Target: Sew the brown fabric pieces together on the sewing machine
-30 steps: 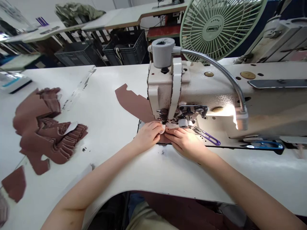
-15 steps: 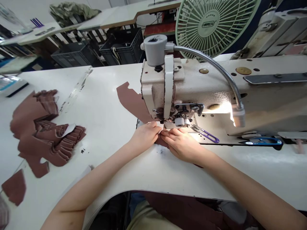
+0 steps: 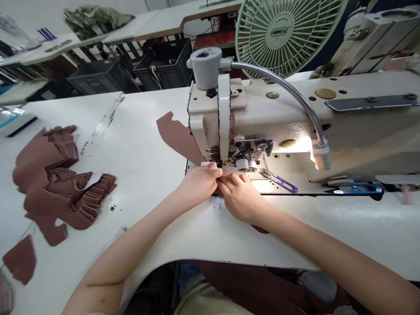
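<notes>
A brown fabric piece (image 3: pixel 177 138) with a notched edge lies on the white sewing table (image 3: pixel 147 131) and runs under the industrial sewing machine head (image 3: pixel 213 118). Its lower end shows past my right wrist. My left hand (image 3: pixel 198 183) and my right hand (image 3: pixel 241 200) meet just in front of the presser foot (image 3: pixel 226 165), pinching the fabric with a small white strip (image 3: pixel 207 164). The needle area is partly hidden by my fingers. A stack of cut brown pieces (image 3: pixel 62 186) lies well to the left of my hands.
Purple thread snips (image 3: pixel 278 180) lie on the machine bed right of my right hand, with blue snips (image 3: pixel 354 189) further right. A green fan (image 3: pixel 284 33) stands behind the machine, and black plastic crates (image 3: pixel 160 65) sit beyond the table. A gooseneck lamp (image 3: pixel 278 74) arches over the bed.
My hands have drawn slightly closer together at the presser foot. More of the fabric's lower end now shows past my right wrist. The whole view has shifted slightly left and up.
</notes>
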Demonstrator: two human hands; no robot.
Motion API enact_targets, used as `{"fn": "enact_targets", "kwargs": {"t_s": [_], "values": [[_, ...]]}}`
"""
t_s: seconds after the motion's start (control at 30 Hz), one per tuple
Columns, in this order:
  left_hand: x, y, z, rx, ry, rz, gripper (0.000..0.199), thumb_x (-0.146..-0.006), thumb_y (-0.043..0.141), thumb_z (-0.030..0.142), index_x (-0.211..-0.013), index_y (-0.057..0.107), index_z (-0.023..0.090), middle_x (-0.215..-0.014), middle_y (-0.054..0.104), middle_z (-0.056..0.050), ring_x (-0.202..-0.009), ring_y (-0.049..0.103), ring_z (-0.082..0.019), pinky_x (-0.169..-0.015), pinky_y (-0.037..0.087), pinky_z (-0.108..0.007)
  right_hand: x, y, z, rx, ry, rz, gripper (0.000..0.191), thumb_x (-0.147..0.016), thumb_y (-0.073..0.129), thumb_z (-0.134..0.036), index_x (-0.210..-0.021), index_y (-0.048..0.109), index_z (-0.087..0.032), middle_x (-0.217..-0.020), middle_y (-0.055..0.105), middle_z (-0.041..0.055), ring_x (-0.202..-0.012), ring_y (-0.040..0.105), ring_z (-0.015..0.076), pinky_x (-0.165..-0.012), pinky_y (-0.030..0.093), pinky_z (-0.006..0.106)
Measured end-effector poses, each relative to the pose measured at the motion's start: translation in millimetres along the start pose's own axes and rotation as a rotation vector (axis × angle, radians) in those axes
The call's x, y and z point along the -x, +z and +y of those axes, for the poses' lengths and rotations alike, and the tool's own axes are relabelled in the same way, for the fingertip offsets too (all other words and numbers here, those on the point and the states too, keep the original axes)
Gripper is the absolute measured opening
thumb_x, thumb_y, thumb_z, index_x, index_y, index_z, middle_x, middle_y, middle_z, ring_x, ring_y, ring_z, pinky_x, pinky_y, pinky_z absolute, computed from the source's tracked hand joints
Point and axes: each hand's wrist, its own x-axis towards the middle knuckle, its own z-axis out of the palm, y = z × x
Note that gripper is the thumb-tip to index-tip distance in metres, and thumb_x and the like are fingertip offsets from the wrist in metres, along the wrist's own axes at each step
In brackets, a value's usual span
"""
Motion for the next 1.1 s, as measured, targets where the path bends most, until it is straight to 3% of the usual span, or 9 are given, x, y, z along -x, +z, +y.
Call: {"fn": "enact_targets", "kwargs": {"t_s": [0.23,0.33,0.47,0.6,0.83,1.1], "values": [[-7,0.0,-2,-0.022,0.004,0.0,0.024,-0.086,0.037,0.011,-0.079,0.059,0.017,-0.081,0.062,-0.006,-0.075,0.058,-0.02,-0.059,0.039,-0.028,-7,9,-20,-0.021,0.085,0.092,0.03,-0.089,0.045,-0.017,-0.109,0.061,-0.001,-0.111,0.062,0.0221,-0.099,0.048,0.0334,-0.074,0.041,0.043],[-9,0.7,-3,-0.003,-0.002,-0.005,0.024,-0.086,0.038,0.011,-0.074,0.058,0.017,-0.078,0.062,-0.005,-0.076,0.058,-0.019,-0.06,0.039,-0.028,-10,8,-28,-0.162,0.058,0.151,0.025,-0.087,0.043,-0.011,-0.102,0.062,-0.003,-0.101,0.064,0.0193,-0.102,0.051,0.031,-0.081,0.044,0.042],[-11,1.1,-1,0.0,-0.005,-0.015,0.025,-0.083,0.036,0.006,-0.075,0.058,0.016,-0.078,0.062,-0.005,-0.078,0.058,-0.019,-0.062,0.039,-0.028,-9,7,-30,-0.375,0.088,0.169,0.02,-0.087,0.041,-0.009,-0.088,0.061,-0.009,-0.089,0.063,0.0145,-0.096,0.055,0.0274,-0.076,0.047,0.038],[-7,2.8,-2,0.013,0.026,-0.005,0.025,-0.081,0.037,0.005,-0.077,0.058,0.017,-0.079,0.059,-0.004,-0.072,0.056,-0.018,-0.056,0.036,-0.027,-7,10,-26,-0.399,0.069,0.165,0.026,-0.087,0.038,-0.008,-0.075,0.06,-0.014,-0.083,0.064,0.0136,-0.098,0.054,0.0279,-0.076,0.048,0.038],[-4,11.8,-7,0.05,0.065,0.108,0.027,-0.084,0.038,0.009,-0.068,0.058,0.018,-0.075,0.057,-0.003,-0.072,0.054,-0.016,-0.063,0.039,-0.026,-3,16,-32,-0.255,0.051,0.17,0.032,-0.092,0.042,-0.017,-0.114,0.06,-0.003,-0.113,0.065,0.0174,-0.114,0.05,0.0296,-0.087,0.044,0.04],[-13,17.6,-7,-0.044,0.03,0.109,0.025,-0.086,0.041,0.01,-0.08,0.065,0.017,-0.077,0.059,-0.006,-0.08,0.056,-0.02,-0.07,0.042,-0.029,-2,12,-35,-0.2,0.112,0.046,0.047,-0.093,0.048,-0.036,-0.123,0.055,-0.001,-0.125,0.059,0.0198,-0.122,0.046,0.031,-0.089,0.039,0.042]]}}
